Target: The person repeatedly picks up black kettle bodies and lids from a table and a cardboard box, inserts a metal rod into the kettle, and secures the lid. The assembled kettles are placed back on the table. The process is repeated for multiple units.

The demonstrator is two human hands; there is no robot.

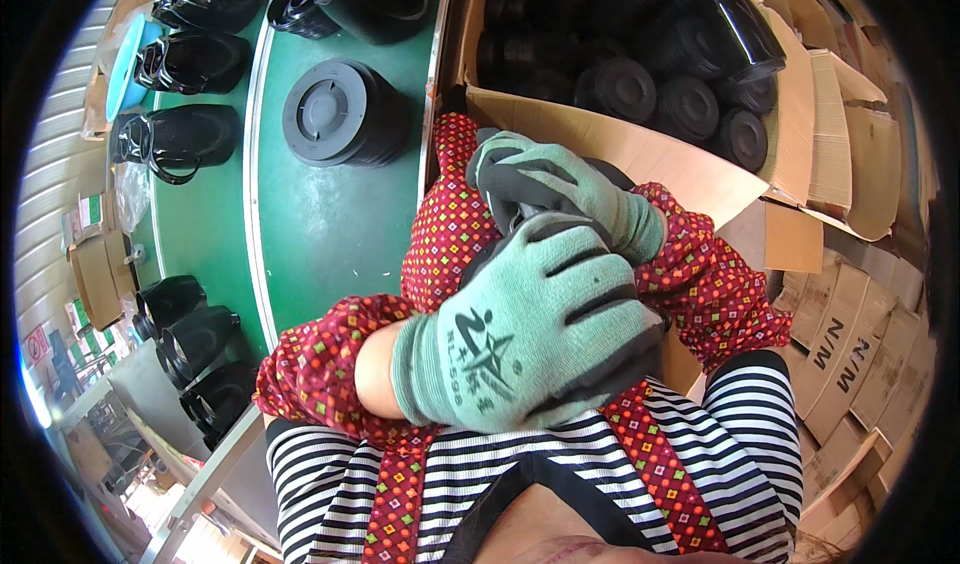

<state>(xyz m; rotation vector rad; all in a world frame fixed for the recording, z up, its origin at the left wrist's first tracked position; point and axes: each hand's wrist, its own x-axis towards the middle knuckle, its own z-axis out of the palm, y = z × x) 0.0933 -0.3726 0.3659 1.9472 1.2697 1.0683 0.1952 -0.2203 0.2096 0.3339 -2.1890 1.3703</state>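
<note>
My left hand point(535, 324), in a green work glove with dark grip patches, is curled closed in front of my body. My right hand point(565, 189), gloved alike, is bent over just beyond it, its fingers folded in. The two hands press close together. A dark shape shows in the gaps between them, but the gloves hide most of it and I cannot tell its kind. To the left of the hands, a stack of round black lids point(325, 114) stands on the green work surface point(330, 224).
Beyond my right hand is an open cardboard box point(620, 144) full of round black parts point(615, 89), with a glossy black piece point(735, 24) on top. Black jugs point(195, 134) line the far left. Flattened cartons point(850, 334) lie at the right; a metal rail point(435, 74) edges the surface.
</note>
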